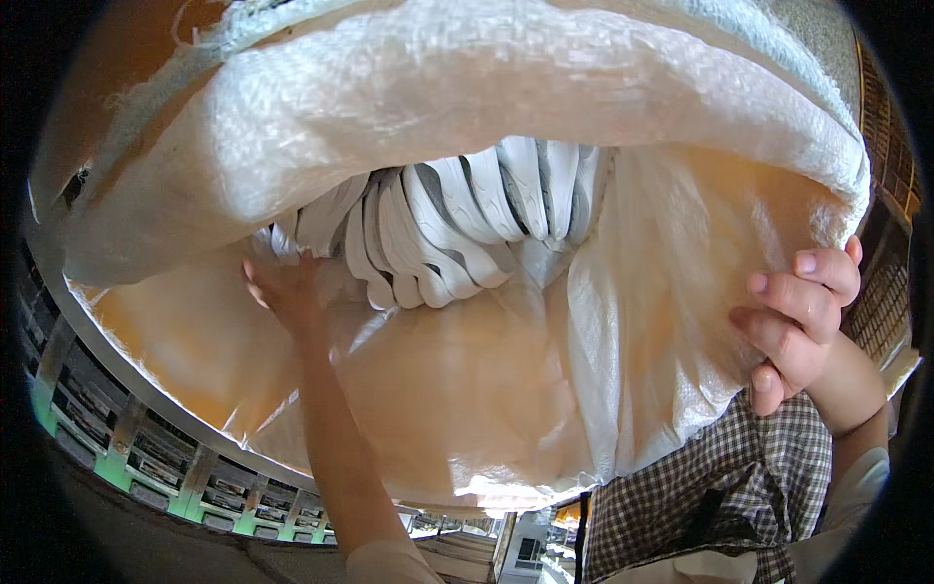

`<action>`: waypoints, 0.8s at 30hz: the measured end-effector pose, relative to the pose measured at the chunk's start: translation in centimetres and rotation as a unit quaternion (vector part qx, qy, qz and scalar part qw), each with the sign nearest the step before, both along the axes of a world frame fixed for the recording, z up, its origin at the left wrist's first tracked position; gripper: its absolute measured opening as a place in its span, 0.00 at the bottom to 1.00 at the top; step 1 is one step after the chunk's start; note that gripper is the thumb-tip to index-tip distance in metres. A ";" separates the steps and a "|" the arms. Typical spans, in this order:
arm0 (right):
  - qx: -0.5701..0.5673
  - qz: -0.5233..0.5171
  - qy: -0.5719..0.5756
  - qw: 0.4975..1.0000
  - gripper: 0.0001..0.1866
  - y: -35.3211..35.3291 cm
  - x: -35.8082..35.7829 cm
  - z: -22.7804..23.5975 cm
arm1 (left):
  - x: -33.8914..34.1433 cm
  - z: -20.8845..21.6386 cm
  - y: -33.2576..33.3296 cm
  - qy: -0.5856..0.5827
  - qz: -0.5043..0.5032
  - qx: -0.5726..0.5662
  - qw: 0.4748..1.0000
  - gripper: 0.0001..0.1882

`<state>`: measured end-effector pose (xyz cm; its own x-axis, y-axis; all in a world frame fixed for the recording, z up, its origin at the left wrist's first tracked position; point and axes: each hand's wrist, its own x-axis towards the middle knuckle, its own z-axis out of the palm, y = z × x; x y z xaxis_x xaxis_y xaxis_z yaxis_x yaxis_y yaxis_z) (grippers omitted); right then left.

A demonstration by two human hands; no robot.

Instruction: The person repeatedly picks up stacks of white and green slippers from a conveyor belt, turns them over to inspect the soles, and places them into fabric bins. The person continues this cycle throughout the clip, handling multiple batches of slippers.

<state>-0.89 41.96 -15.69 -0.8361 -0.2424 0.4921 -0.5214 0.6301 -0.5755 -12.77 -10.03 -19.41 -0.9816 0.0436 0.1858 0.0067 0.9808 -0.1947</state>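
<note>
A big white woven sack [467,73] gapes open before me, its upper edge folded into a thick roll. Inside lie several white shoe soles [467,209], packed side by side in a curved row with grey between some of them. My left hand [284,290] reaches into the sack at the left end of that row, close against the soles. Its fingers are largely hidden, so what they grasp does not show. On the right, the curled fingers of my right hand [803,307] grip the sack's edge.
A dark slatted frame with green-lit parts [190,482] curves along the lower left. Checked cloth [700,496] hangs below the sack at the lower right. Brown lattice baskets or crates [880,263] stand at the right edge.
</note>
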 end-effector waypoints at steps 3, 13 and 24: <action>0.004 -0.002 0.000 1.000 0.19 -0.1 0.4 -0.1 | -5.1 -1.4 3.5 -0.092 0.033 0.009 0.995 0.48; -0.087 -0.069 0.057 0.992 0.11 -2.7 0.4 -1.3 | -7.4 -4.7 10.1 -0.191 0.148 0.018 0.970 0.54; -0.059 0.083 -0.173 0.980 0.21 -2.8 -0.3 2.5 | 16.0 10.8 24.8 -0.130 0.033 0.286 0.949 0.38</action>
<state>-1.21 39.18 -13.14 -0.9115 -0.3478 0.2197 -0.3725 0.4710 -0.7996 3.20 14.79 -8.63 -0.9946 -0.0535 -0.0889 -0.0828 0.9256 0.3694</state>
